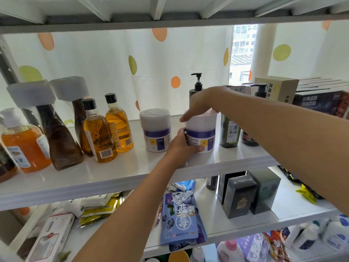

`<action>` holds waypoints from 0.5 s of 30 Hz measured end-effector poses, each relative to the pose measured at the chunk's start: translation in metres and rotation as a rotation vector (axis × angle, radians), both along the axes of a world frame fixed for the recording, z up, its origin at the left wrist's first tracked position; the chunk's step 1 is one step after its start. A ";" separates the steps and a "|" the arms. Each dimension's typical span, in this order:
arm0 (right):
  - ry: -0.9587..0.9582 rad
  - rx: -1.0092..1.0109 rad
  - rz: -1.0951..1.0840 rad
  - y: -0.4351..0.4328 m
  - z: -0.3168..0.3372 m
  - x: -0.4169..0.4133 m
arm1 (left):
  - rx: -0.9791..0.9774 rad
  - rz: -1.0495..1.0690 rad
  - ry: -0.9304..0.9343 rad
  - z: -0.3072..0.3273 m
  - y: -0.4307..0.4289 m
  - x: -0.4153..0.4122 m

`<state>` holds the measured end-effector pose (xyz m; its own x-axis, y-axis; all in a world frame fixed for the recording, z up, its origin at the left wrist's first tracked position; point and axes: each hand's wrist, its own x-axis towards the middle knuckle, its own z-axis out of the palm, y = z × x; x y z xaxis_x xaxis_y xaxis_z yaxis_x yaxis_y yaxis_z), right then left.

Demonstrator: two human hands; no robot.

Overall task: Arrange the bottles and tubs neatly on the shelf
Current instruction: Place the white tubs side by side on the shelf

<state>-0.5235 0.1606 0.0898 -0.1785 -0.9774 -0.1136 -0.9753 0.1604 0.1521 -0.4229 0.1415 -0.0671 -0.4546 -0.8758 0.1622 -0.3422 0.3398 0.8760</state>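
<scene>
On the shelf (132, 167), the far left holds an orange pump bottle (24, 146). Next come two dark brown bottles (60, 137) with white padded tops and two amber bottles (100, 137) with black caps, standing close together. Past a gap, the left tub (155, 129) stands upright on its own.

Just beside it is the right tub (201, 133), also upright near the shelf's front edge, and both hands are on it. The left hand (181, 144) wraps its fingers round the lower wall, and the right hand (200, 108) clasps the lid from above. To the tub's right stands a dark green bottle (229, 133), with a black pump bottle behind.

The step in hand looks like setting this tub in line with its twin (the labels already face roughly the same way). The next move probably calls for a small slide or turn to square it up. Both hands would then let go without nudging the green bottle.
</scene>
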 end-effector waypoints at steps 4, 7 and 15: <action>-0.033 0.077 0.044 -0.003 0.001 -0.001 | 0.000 -0.017 -0.001 -0.001 -0.001 0.001; -0.076 0.100 0.065 -0.003 0.004 -0.003 | -0.005 -0.026 -0.003 -0.001 -0.001 0.001; -0.067 0.045 0.062 -0.006 0.001 -0.007 | -0.004 -0.049 0.033 -0.003 -0.003 0.000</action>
<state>-0.5304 0.1550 0.0908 -0.1083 -0.9799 -0.1673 -0.9913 0.0939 0.0919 -0.4233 0.1382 -0.0702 -0.4907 -0.8521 0.1818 -0.2958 0.3592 0.8851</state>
